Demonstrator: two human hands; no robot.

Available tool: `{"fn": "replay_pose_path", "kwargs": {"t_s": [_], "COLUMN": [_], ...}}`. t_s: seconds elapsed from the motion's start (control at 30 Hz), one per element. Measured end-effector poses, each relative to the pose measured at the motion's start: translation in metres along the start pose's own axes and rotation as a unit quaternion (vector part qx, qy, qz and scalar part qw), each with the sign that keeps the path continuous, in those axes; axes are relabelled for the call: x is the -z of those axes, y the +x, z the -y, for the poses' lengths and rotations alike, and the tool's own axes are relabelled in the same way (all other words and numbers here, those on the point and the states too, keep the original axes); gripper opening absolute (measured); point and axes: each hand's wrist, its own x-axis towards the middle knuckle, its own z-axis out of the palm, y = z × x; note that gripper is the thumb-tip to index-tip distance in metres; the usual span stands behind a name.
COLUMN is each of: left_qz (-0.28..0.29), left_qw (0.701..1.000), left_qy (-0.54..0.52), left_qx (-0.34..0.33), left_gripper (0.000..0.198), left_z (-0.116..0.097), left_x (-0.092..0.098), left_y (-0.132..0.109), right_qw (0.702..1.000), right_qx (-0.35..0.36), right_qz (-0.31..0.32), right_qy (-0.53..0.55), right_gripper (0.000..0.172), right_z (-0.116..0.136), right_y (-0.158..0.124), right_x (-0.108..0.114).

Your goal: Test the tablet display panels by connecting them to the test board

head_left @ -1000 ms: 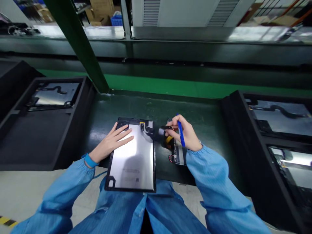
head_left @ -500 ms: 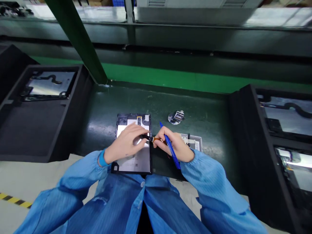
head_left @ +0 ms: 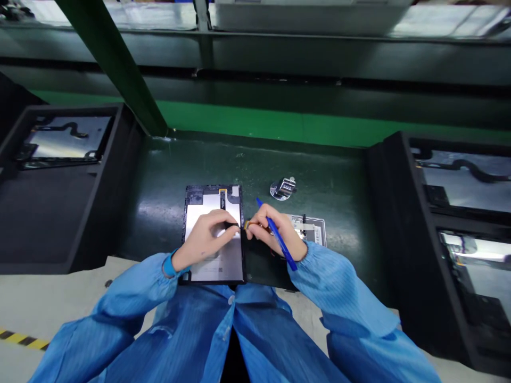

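Observation:
A tablet-style display panel [head_left: 230, 260] lies back up in front of me, its silvery rear showing. My left hand [head_left: 209, 236] rests over it, thumb and forefinger pinched on the panel's dark flex cable [head_left: 231, 226]. Close by, at the panel's right edge, my right hand [head_left: 281, 231] pinches an orange flex connector [head_left: 246, 225]. A blue pen [head_left: 281, 242] is also held there, slanting across the fingers. Whether the two cable ends touch cannot be made out. Partly behind my right hand lies a flat board [head_left: 318, 227] with a pale strip.
Beyond my right hand stands a chrome tally counter [head_left: 284, 188]. Black foam trays flank the bench: the left tray [head_left: 43, 213] holds panels [head_left: 72, 138], and the right tray [head_left: 419, 223] holds more panels [head_left: 475, 183]. A green post [head_left: 120, 69] rises at the back left.
My left fingertips have closed on the dark cable near the panel's right edge. Less cable shows between my hands. The whole view has shifted slightly.

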Motion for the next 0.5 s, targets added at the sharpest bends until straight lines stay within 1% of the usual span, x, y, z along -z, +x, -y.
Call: {"fn": "replay_pose_path", "kwargs": {"t_s": [0.03,0.07,0.1,0.13,0.17,0.2,0.23,0.27,0.33,0.4,0.43,0.5], "left_qz": [-0.025,-0.030,-0.002,0.056,0.121,0.173,0.207,0.230,0.240,0.225,0.208,0.172], "left_qw": [0.998,0.994,0.986,0.974,0.954,0.932,0.909,0.889,0.863,0.853,0.854,0.865], "left_qy": [0.033,0.074,0.122,0.180,0.242,0.299,0.348,0.387,0.437,0.457,0.457,0.433], "left_qx": [-0.037,-0.076,-0.113,-0.129,-0.128,-0.113,-0.095,-0.082,-0.081,-0.115,-0.140,-0.183], "left_gripper": [0.013,0.010,0.013,0.029,0.053,0.075,0.089,0.095,0.098,0.097,0.093,0.081], "left_z": [0.001,0.003,0.006,0.010,0.015,0.020,0.025,0.029,0.034,0.031,0.025,0.006], "left_x": [0.004,0.009,0.013,0.016,0.016,0.016,0.013,0.010,0.006,0.011,0.018,0.042], "left_y": [-0.009,-0.020,-0.033,-0.046,-0.059,-0.072,-0.084,-0.093,-0.106,-0.110,-0.108,-0.096], "right_qw": [0.998,0.991,0.977,0.955,0.930,0.906,0.888,0.873,0.852,0.841,0.840,0.849], "right_qx": [0.011,0.023,0.035,0.045,0.049,0.050,0.048,0.046,0.045,0.045,0.045,0.049], "right_qz": [-0.046,-0.098,-0.145,-0.176,-0.186,-0.182,-0.166,-0.145,-0.123,-0.119,-0.117,-0.122], "right_qy": [-0.032,-0.084,-0.154,-0.235,-0.313,-0.378,-0.427,-0.463,-0.506,-0.526,-0.527,-0.512], "right_gripper": [0.026,0.022,0.018,0.022,0.032,0.042,0.051,0.056,0.059,0.056,0.055,0.053], "right_z": [-0.001,-0.002,-0.005,-0.009,-0.013,-0.018,-0.022,-0.026,-0.030,-0.030,-0.030,-0.029], "right_y": [0.000,0.000,-0.001,-0.001,-0.002,-0.002,-0.002,-0.003,-0.002,0.000,0.000,0.001], "right_x": [0.008,0.018,0.028,0.039,0.048,0.056,0.061,0.065,0.067,0.065,0.065,0.064]}}
